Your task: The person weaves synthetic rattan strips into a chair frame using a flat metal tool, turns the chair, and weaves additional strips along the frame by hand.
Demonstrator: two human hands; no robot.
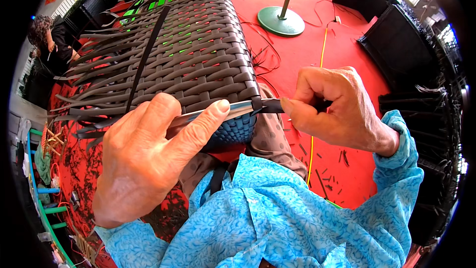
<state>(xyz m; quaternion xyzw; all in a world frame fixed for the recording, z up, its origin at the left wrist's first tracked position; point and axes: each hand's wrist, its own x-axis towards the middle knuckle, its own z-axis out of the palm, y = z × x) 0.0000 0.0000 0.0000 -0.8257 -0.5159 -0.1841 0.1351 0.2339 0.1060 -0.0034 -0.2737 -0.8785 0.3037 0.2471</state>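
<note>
The right hand [337, 109] has its grip pinched tight on the free end of a dark flat weaving strip [270, 105] at the near corner of the woven panel [198, 54], while the left hand [148, 159] presses a flat metal tool [238, 109] under thumb along that edge. The strip looks light, springy and rather slick, best held close to the weave. No container shows; only cut scraps lie on the red floor [307, 49].

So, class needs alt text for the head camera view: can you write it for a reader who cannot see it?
A person's left hand presses a flat metal tool against the edge of a dark woven wicker panel, while the right hand pulls a dark strip taut from that edge. Turquoise patterned sleeves fill the foreground above a red floor littered with offcuts.
</note>
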